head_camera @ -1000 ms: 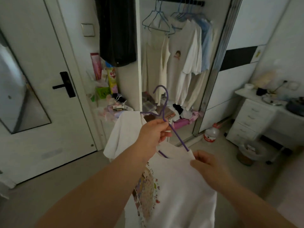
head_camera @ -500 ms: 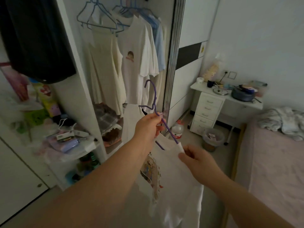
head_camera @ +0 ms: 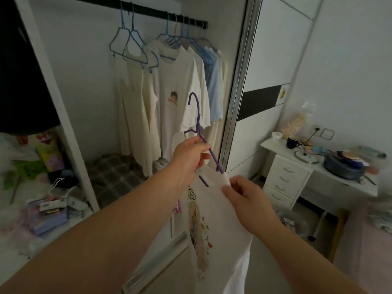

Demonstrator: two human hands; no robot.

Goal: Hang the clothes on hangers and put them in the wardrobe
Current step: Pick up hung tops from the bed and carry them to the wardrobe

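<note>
A white T-shirt (head_camera: 218, 225) with a colourful print hangs on a purple hanger (head_camera: 198, 119) in front of the open wardrobe. My left hand (head_camera: 188, 158) grips the hanger just below its hook. My right hand (head_camera: 246, 198) pinches the shirt's shoulder where the hanger's right arm enters the fabric. The black wardrobe rail (head_camera: 148, 12) runs across the top, with empty blue hangers (head_camera: 129, 45) on its left part and several pale shirts (head_camera: 180, 92) hanging on its right part.
A sliding door frame (head_camera: 239, 81) borders the wardrobe on the right. Folded plaid fabric (head_camera: 112, 175) lies on the wardrobe floor. A cluttered shelf (head_camera: 42, 198) stands at the left, a white drawer desk (head_camera: 297, 177) with dishes at the right, and a bin (head_camera: 294, 223) beneath.
My view has swung right and closer to the wardrobe; the rail and hung shirts loom larger. Both hands keep the hanger and shirt, held nearer the opening.
</note>
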